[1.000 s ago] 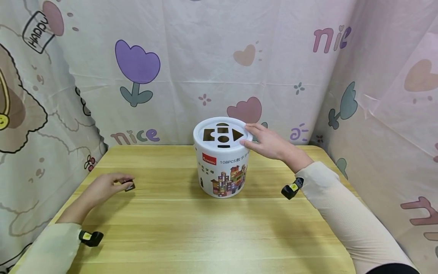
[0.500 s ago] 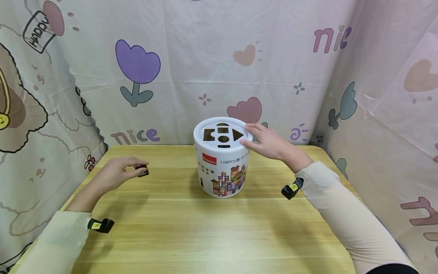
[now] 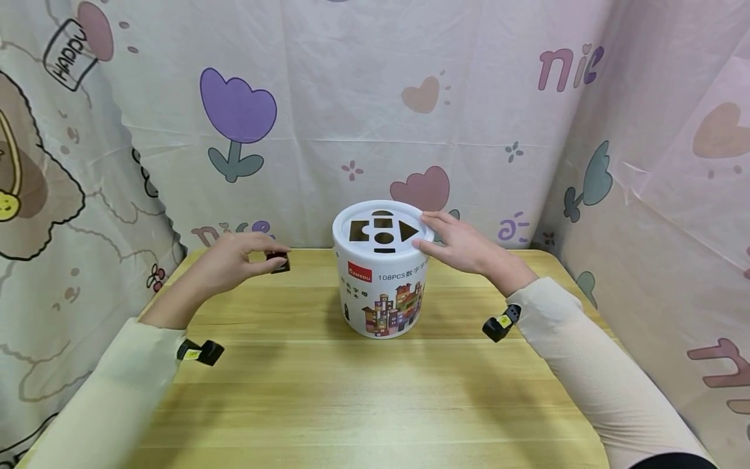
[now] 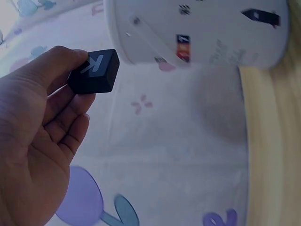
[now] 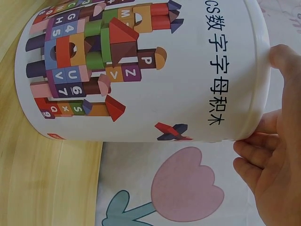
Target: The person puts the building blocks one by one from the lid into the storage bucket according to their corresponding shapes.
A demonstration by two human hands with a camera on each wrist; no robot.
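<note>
My left hand (image 3: 234, 264) pinches a small dark letter block (image 4: 96, 71) between thumb and fingers, in the air to the left of the bucket. A pale letter K shows on the block's face in the left wrist view. The white bucket (image 3: 383, 286) stands upright on the table, printed with a picture of coloured blocks. Its white lid (image 3: 363, 210) has several shaped holes, among them a triangle and a round one. My right hand (image 3: 459, 244) rests on the lid's right rim, with its thumb and fingers spread along the edge in the right wrist view.
The light wooden table (image 3: 328, 404) carries the bucket towards its back edge. A patterned cloth (image 3: 328, 98) hangs close behind the table and along both sides. Each wrist wears a small black camera, as on the right wrist camera (image 3: 500, 324).
My left hand has risen with the block and moved right and away from me, closer to the bucket. The right hand and the bucket stay where they were.
</note>
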